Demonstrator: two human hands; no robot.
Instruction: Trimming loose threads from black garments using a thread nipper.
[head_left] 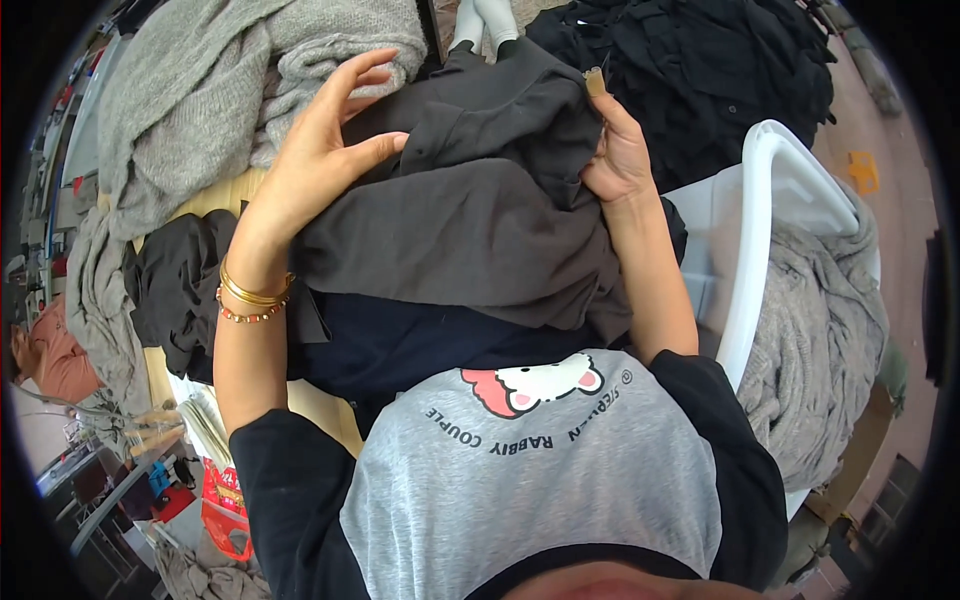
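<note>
The dark garment (440, 245) is matt, smooth woven cloth, softly creased; the grey heap (195, 120) is rough, fuzzy knit. The white tub (752, 260) looks like smooth plastic — faintly glossy. The gold bangles (250, 293) shine like polished metal — the red bag (224, 510), like thin plastic.

Table (222, 196): pale wood, bare patches showing at left
Floor (905, 270): pinkish grey, brightly lit, along the right
Near left: grey-edged, table-like furniture (112, 508), slanting, too small for detail
</note>
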